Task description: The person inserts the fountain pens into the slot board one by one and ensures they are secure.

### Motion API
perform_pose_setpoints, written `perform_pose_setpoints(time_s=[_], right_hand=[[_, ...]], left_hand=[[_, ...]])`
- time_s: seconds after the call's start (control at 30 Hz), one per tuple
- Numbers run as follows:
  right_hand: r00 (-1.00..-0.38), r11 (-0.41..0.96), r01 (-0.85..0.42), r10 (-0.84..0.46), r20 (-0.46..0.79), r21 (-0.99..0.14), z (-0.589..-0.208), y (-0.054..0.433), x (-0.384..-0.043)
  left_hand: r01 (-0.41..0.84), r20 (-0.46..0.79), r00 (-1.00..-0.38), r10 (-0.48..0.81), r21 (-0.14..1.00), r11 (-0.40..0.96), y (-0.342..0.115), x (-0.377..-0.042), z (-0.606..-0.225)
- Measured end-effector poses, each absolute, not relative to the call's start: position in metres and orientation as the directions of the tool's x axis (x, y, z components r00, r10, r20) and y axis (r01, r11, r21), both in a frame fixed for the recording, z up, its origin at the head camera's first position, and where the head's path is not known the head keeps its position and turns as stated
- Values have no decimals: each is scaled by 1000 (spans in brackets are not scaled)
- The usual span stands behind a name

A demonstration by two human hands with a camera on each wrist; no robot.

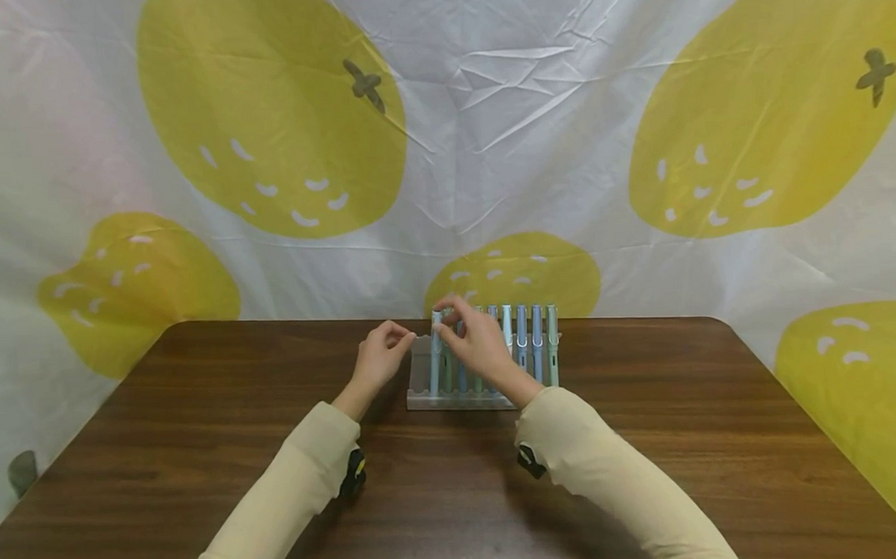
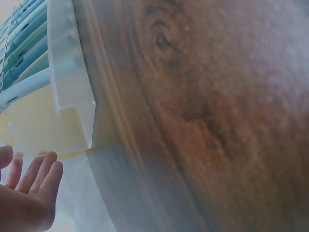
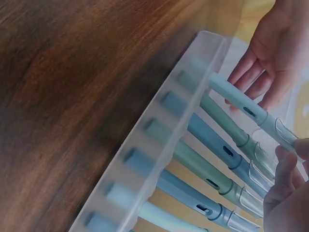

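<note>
A clear pen stand (image 1: 461,401) holds a row of pens in pale blue, darker blue and green, leaning upright with their caps at the top. The fingers and thumb of my right hand (image 1: 484,345) pinch the cap end of the leftmost pen, a light blue fountain pen (image 3: 236,96), whose lower end sits in the stand's front ledge. Beside the stand's left end is my left hand (image 1: 380,357), holding nothing, its fingers (image 2: 36,176) loosely bent. Whether its fingertips touch the stand's panel I cannot tell. My right hand hides several pens in the head view.
The stand rests near the far edge of a dark brown wooden table (image 1: 199,424). Behind it hangs a white cloth (image 1: 518,160) printed with large yellow lemons. Dark wrist devices (image 1: 354,474) show at both sleeves.
</note>
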State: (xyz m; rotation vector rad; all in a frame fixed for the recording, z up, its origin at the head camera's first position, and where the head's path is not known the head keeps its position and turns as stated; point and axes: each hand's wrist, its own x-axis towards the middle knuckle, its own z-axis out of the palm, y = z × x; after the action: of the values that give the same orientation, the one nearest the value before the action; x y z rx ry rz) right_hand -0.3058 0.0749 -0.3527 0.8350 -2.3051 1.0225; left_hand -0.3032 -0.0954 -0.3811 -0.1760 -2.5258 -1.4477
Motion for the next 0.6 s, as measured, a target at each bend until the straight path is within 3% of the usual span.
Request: perform_pose_setpoints(time_s=[0.17,0.33,0.6], right_hand=[[-689,560,-697,-351,635,-447,-355,75,-307],[-685,659,-682,-423,594,-317,-355,77,-305],[-734,728,-636,-469,492,-256,-352,78,-305]], left_hand=[[219,257,-966,-6,835,505,-95,-303,-381],[237,281,-960,-9,824,514,-95,-303,-381],[239,286,-958,-12,822,517,-94,-303,-381]])
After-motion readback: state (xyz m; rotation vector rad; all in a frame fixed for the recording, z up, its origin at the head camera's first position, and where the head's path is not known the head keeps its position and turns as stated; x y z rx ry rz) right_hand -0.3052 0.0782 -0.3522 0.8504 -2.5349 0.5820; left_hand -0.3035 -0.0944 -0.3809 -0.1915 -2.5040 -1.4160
